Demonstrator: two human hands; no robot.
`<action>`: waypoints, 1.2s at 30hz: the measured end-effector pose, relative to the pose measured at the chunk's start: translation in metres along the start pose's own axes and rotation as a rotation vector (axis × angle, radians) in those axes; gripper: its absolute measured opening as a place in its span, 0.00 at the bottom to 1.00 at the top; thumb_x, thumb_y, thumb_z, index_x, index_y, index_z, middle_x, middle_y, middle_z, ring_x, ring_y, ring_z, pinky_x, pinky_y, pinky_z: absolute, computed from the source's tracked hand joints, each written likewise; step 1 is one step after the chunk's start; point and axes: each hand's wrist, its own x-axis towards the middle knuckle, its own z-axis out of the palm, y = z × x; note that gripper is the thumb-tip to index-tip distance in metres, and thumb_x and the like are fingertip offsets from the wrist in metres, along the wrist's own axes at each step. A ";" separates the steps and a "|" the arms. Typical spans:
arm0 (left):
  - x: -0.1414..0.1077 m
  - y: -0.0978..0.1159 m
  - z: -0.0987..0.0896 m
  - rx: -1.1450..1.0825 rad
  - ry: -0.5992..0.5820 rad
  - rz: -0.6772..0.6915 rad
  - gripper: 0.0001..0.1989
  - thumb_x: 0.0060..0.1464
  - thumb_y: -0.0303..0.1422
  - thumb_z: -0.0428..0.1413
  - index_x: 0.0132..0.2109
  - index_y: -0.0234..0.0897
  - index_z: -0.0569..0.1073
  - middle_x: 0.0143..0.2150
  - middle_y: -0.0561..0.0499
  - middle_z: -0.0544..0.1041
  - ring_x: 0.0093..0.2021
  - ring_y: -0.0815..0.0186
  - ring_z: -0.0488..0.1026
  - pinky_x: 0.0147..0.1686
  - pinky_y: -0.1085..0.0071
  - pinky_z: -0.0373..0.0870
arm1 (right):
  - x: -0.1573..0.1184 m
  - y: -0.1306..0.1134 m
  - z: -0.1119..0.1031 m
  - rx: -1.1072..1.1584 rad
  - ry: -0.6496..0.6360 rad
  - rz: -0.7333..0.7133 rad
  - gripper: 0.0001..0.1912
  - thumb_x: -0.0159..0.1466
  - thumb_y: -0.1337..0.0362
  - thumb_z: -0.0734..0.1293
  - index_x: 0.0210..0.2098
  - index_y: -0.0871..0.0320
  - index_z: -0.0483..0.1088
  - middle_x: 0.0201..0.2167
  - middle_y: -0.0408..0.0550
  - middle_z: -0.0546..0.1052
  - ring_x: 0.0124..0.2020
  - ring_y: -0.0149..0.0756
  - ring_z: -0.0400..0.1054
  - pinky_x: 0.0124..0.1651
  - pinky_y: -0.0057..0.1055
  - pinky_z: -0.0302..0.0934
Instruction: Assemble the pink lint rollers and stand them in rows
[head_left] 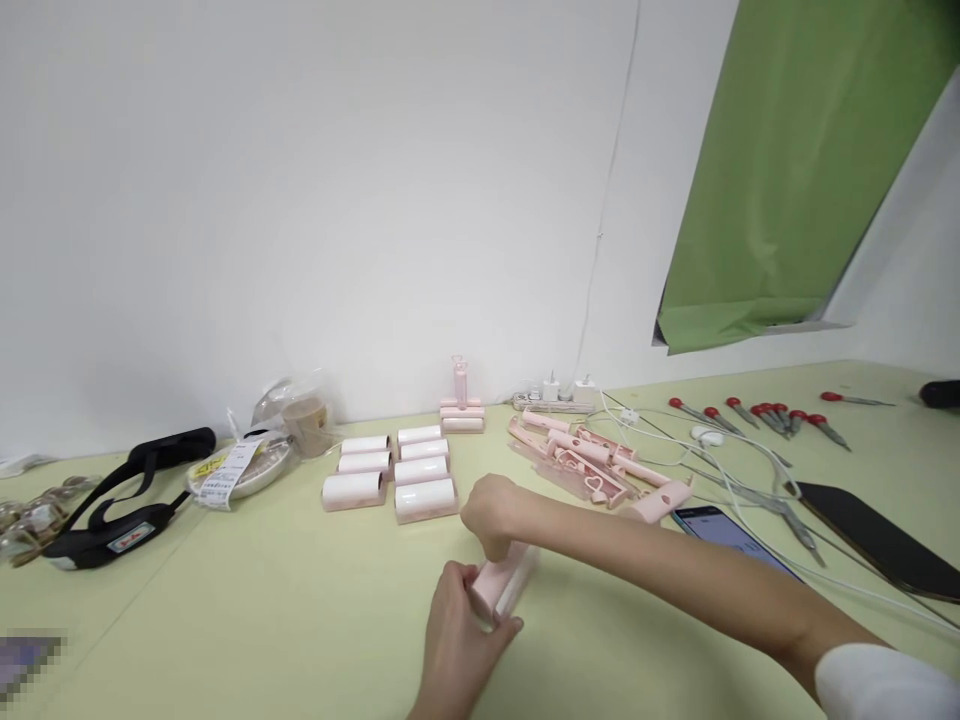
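Here, a left hand point(459, 632) grips the near end of a pink lint roller point(493, 584) over a pale green tabletop point(300, 620), while the right hand point(492, 508) curls at its far end, its hold unclear, near two columns of white rolls point(424, 496).

To my left I see a black strap point(94, 545) on the pale green table point(187, 620), next to a round white tray point(262, 470) with a printed label point(231, 470) and a brown cup point(306, 427) by a clear plastic bag. Ahead of me a thin cord point(600, 236) runs down the white wall point(375, 200) towards a power strip point(555, 405) with white plugs. On my right I have a green blind point(810, 180), several red-ended tools point(781, 412), a lit phone point(724, 530) and a flat black slab point(877, 540).
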 end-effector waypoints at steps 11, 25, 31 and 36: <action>-0.017 0.015 0.027 0.247 0.079 0.046 0.15 0.39 0.32 0.56 0.29 0.41 0.53 0.31 0.50 0.63 0.34 0.58 0.64 0.33 0.66 0.60 | -0.009 0.002 0.005 0.171 -0.023 0.146 0.05 0.44 0.71 0.67 0.23 0.62 0.71 0.28 0.57 0.76 0.36 0.50 0.69 0.33 0.41 0.63; 0.012 0.001 -0.047 0.027 -0.338 0.104 0.33 0.38 0.31 0.56 0.54 0.40 0.53 0.53 0.44 0.60 0.52 0.55 0.59 0.49 0.63 0.56 | -0.057 0.135 0.104 0.544 0.630 0.358 0.11 0.54 0.66 0.61 0.35 0.62 0.69 0.37 0.58 0.71 0.42 0.47 0.64 0.40 0.38 0.55; 0.038 0.039 -0.038 -0.224 -0.170 0.322 0.48 0.34 0.32 0.61 0.58 0.41 0.41 0.60 0.42 0.50 0.59 0.56 0.48 0.55 0.60 0.48 | -0.045 0.140 0.172 0.545 0.746 0.481 0.10 0.48 0.69 0.63 0.32 0.61 0.69 0.37 0.57 0.68 0.42 0.49 0.62 0.41 0.38 0.54; 0.052 0.064 -0.013 -0.541 -0.279 0.372 0.19 0.37 0.27 0.54 0.42 0.36 0.66 0.34 0.50 0.73 0.38 0.66 0.69 0.41 0.70 0.62 | -0.042 0.136 0.168 0.679 0.848 0.523 0.14 0.53 0.70 0.59 0.40 0.61 0.61 0.34 0.53 0.69 0.37 0.41 0.64 0.37 0.35 0.57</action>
